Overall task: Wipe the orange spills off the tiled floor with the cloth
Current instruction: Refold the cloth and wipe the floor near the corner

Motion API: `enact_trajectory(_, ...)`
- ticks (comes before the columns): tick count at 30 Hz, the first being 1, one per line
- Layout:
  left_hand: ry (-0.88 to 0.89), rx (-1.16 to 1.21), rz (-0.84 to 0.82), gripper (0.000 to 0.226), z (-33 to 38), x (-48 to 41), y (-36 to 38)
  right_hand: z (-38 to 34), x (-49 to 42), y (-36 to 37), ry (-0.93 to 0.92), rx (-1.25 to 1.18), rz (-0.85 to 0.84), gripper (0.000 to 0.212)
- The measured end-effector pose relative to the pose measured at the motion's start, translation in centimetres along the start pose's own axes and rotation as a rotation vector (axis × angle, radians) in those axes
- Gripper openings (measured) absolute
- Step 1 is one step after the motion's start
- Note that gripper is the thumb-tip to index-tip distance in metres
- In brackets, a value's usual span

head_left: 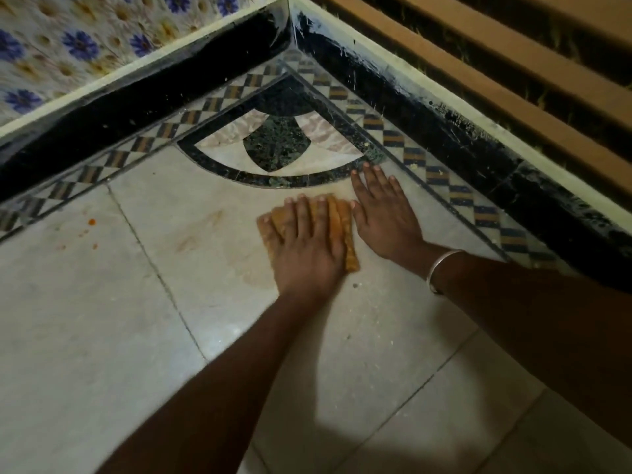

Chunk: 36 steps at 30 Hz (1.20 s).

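The orange cloth [343, 230], judged soft and light, is pressed flat under the left hand's [307, 244] spread fingers [302, 213]. The right hand's [384, 217] fingers are spread on the tiled floor [85, 319].

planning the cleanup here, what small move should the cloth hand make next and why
Probably slide the cloth, pressed flat under the left hand, leftward over the faint orange smears, then toward the orange spots farther left. Both lie on the floor left of the cloth; the right hand only rests flat beside it.

Dim, soft, wide-angle edge distortion
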<state>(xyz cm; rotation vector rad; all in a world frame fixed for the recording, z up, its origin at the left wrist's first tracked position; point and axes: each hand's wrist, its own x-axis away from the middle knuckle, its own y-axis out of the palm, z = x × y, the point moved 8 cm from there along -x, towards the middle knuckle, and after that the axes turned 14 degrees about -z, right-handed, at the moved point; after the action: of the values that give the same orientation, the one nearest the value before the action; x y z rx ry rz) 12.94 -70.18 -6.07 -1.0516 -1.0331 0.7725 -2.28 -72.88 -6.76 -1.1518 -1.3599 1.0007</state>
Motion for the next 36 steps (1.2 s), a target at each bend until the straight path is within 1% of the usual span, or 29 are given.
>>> enact_trajectory(2, 0.072, -0.027, -0.013, 0.071, 0.1, -3.6, -1.4, 0.0, -0.1, 0.1, -0.011, 0.002, -0.014, 0.066)
enact_trajectory(3, 0.059, -0.026, -0.013, 0.07, -1.2, -5.4, -2.3, 0.0, -0.1, 0.0, -0.013, -0.01, -0.013, 0.066)
enact_trajectory(4, 0.009, -0.006, -0.017, 0.071, -3.1, -6.6, -2.9, 0.1, -0.1, -0.1, -0.013, -0.021, -0.007, 0.066)
enact_trajectory(6, -0.15, 0.061, 0.004, 0.074, -8.2, -7.4, -3.8, 0.1, 0.0, -0.2, -0.017, -0.03, 0.002, 0.066)
enact_trajectory(8, -0.297, 0.131, 0.048, 0.079, -11.8, -5.1, -3.7, 0.2, 0.0, 0.0, -0.017, -0.034, -0.005, 0.066)
enact_trajectory(10, -0.375, 0.15, 0.064, 0.079, -11.3, -1.0, -2.1, 0.2, 0.0, 0.1, -0.003, -0.039, -0.011, 0.066)
enact_trajectory(11, -0.372, 0.136, 0.059, 0.077, -9.5, 1.3, -1.1, 0.2, 0.1, 0.0, 0.003, -0.042, -0.009, 0.066)
enact_trajectory(12, -0.331, 0.111, 0.051, 0.076, -7.1, 3.2, -0.1, 0.1, 0.1, -0.2, 0.003, -0.041, -0.01, 0.066)
enact_trajectory(14, -0.164, 0.054, 0.023, 0.075, -1.9, 4.7, 1.4, -0.1, 0.2, -0.2, 0.001, -0.031, -0.013, 0.066)
enact_trajectory(16, -0.016, 0.022, -0.013, 0.075, 0.7, 2.8, 1.3, -0.2, 0.2, 0.0, -0.013, -0.027, -0.033, 0.066)
enact_trajectory(17, 0.016, 0.005, -0.024, 0.074, 0.6, 1.2, 0.7, -0.2, 0.1, 0.0, -0.021, -0.034, -0.046, 0.067)
enact_trajectory(19, -0.003, 0.0, -0.031, 0.072, -1.5, -1.6, -0.8, -0.2, 0.1, -0.1, -0.025, -0.059, -0.053, 0.07)
enact_trajectory(21, -0.106, 0.07, -0.018, 0.071, -5.3, -2.6, -1.9, -0.2, 0.2, -0.4, -0.03, -0.071, -0.041, 0.07)
enact_trajectory(23, -0.199, 0.136, 0.003, 0.074, -8.3, -1.6, -1.8, 0.0, 0.1, -0.3, -0.031, -0.076, -0.042, 0.07)
enact_trajectory(25, -0.263, 0.156, 0.015, 0.077, -9.5, 1.2, -1.0, -0.1, 0.1, -0.1, -0.028, -0.076, -0.046, 0.069)
enact_trajectory(28, -0.3, 0.2, 0.05, 0.076, -8.2, 6.2, 0.5, -0.3, 0.1, -0.1, -0.013, -0.075, -0.063, 0.067)
enact_trajectory(29, -0.289, 0.22, 0.041, 0.078, -7.3, 7.7, 1.0, -0.3, 0.2, -0.1, -0.003, -0.077, -0.07, 0.064)
enact_trajectory(31, -0.262, 0.257, -0.014, 0.093, -5.7, 9.9, 1.8, -0.5, 0.3, -0.3, 0.007, -0.081, -0.087, 0.06)
enact_trajectory(33, -0.219, 0.23, -0.094, 0.104, -3.8, 11.2, 2.5, -0.3, 0.4, -0.5, 0.012, -0.099, -0.135, 0.06)
enact_trajectory(34, -0.201, 0.214, -0.135, 0.104, -3.1, 11.7, 3.1, -0.3, 0.7, -0.4, 0.008, -0.115, -0.161, 0.06)
enact_trajectory(36, -0.167, 0.195, -0.185, 0.092, -1.7, 12.8, 3.3, -0.8, 1.3, -0.4, -0.01, -0.141, -0.207, 0.06)
